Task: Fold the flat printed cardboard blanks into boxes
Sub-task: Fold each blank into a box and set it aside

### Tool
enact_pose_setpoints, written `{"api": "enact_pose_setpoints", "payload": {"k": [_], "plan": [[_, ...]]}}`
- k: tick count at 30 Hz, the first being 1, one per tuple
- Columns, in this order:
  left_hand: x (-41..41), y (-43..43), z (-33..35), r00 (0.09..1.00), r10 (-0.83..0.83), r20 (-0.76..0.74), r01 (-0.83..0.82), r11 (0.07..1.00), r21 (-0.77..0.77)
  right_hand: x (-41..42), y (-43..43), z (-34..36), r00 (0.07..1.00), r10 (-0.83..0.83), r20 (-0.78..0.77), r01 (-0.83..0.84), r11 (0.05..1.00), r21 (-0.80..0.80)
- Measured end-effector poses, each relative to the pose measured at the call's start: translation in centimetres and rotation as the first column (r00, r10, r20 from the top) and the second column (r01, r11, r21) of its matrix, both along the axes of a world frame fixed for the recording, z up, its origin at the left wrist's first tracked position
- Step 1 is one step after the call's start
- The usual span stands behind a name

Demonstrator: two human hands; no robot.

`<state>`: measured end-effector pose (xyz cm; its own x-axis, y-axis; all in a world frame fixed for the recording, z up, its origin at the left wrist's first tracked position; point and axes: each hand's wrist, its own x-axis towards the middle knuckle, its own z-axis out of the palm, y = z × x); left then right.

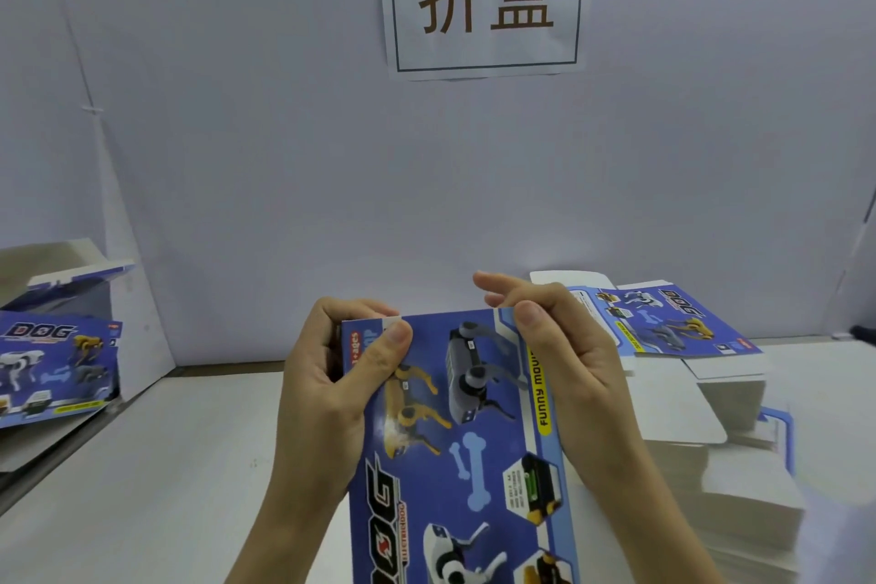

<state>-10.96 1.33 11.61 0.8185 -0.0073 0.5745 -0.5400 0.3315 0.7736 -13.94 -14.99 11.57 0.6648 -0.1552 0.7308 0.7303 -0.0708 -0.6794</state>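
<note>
At twelve o'clock on the box (467, 441), our left hand (332, 379) and right hand (566, 370) each pinched a corner, and we judged even pressure along the crease best.

Open table (189, 465) lies at the front left. A folded box (57, 360) blocks the far left, the held blank (464, 441) fills the middle, a stack of flat blanks (749, 488) crowds the right, and the wall (284, 157) closes the back.
</note>
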Motion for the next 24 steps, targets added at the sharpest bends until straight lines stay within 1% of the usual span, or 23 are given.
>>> {"api": "enact_pose_setpoints", "payload": {"k": [3,4,5,6,7,8,9,10,11,12,13,14,15,16,17,18,19,20,21,22,23,24], "plan": [[0.3,0.5,0.1,1.0,-0.016,-0.019,0.016,0.999,-0.03,0.0,0.4,-0.1,1.0,-0.009,-0.004,0.009,1.0,-0.02],[0.5,0.7,0.1,0.999,-0.006,-0.041,0.003,0.998,-0.068,0.1,0.3,-0.2,1.0,-0.01,-0.017,0.009,0.999,-0.046],[0.8,0.9,0.2,0.996,0.019,-0.083,-0.029,0.992,-0.12,0.2,0.1,-0.3,0.998,0.012,-0.063,-0.016,0.997,-0.073],[1.2,1.3,0.0,0.988,0.054,-0.143,-0.079,0.98,-0.181,0.1,-0.2,-0.2,0.984,0.08,-0.16,-0.094,0.992,-0.084],[1.7,1.8,-0.1,0.972,0.093,-0.214,-0.143,0.962,-0.231,0.0,-0.7,-0.2,0.945,0.168,-0.281,-0.205,0.973,-0.107],[2.2,2.3,-0.3,0.951,0.134,-0.28,-0.21,0.942,-0.262,-0.1,-1.3,-0.3,0.881,0.254,-0.4,-0.327,0.937,-0.126],[2.8,2.9,-0.7,0.928,0.165,-0.335,-0.268,0.92,-0.287,-0.3,-2.0,-0.4,0.812,0.304,-0.498,-0.434,0.885,-0.167],[3.4,3.5,-1.1,0.906,0.187,-0.381,-0.315,0.897,-0.31,-0.4,-2.5,-0.7,0.769,0.301,-0.565,-0.497,0.836,-0.232],[3.8,3.8,-1.5,0.885,0.202,-0.419,-0.352,0.879,-0.321,-0.4,-2.7,-0.9,0.766,0.253,-0.591,-0.505,0.806,-0.308],[4.2,3.8,-1.8,0.868,0.21,-0.449,-0.381,0.862,-0.334,-0.2,-2.7,-1.1,0.789,0.201,-0.58,-0.466,0.812,-0.352],[4.4,3.6,-2.0,0.858,0.213,-0.468,-0.403,0.843,-0.356,0.2,-2.6,-1.4,0.827,0.154,-0.54,-0.387,0.853,-0.349],[4.6,3.2,-2.2,0.863,0.215,-0.457,-0.411,0.826,-0.387,0.7,-2.2,-1.4,0.874,0.089,-0.478,-0.261,0.916,-0.306],[4.6,2.6,-2.1,0.885,0.201,-0.42,-0.383,0.827,-0.412,1.1,-1.9,-1.3,0.911,-0.032,-0.412,-0.083,0.963,-0.257],[4.4,2.1,-1.9,0.919,0.177,-0.351,-0.322,0.852,-0.414,1.5,-1.7,-1.3,0.914,-0.185,-0.361,0.115,0.972,-0.206],[4.2,1.7,-1.7,0.955,0.143,-0.259,-0.233,0.904,-0.359,1.8,-1.7,-1.4,0.885,-0.309,-0.349,0.274,0.951,-0.145],[4.1,1.5,-1.7,0.982,0.108,-0.152,-0.14,0.966,-0.217,1.9,-1.8,-1.5,0.854,-0.364,-0.372,0.362,0.929,-0.079],[3.7,1.4,-1.7,0.996,0.067,-0.057,-0.066,0.998,0.012,2.1,-2.0,-1.7,0.836,-0.37,-0.405,0.396,0.918,-0.021],[3.3,1.2,-1.8,1.0,0.015,0.005,-0.016,0.969,0.247,2.1,-2.2,-1.7,0.829,-0.348,-0.439,0.39,0.921,0.007],[2.9,1.0,-2.1,0.999,0.004,0.041,-0.02,0.91,0.414,2.0,-2.3,-1.6,0.83,-0.311,-0.462,0.357,0.934,0.013],[2.7,0.8,-2.3,0.997,0.039,0.067,-0.068,0.861,0.505,1.9,-2.4,-1.5,0.84,-0.269,-0.471,0.315,0.949,0.019],[2.6,0.4,-2.4,0.99,0.105,0.091,-0.138,0.843,0.521,1.8,-2.6,-1.4,0.852,-0.238,-0.467,0.287,0.957,0.035],[2.6,0.1,-2.5,0.977,0.18,0.115,-0.213,0.843,0.493,1.7,-2.8,-1.1,0.861,-0.218,-0.459,0.276,0.959,0.062]]}}
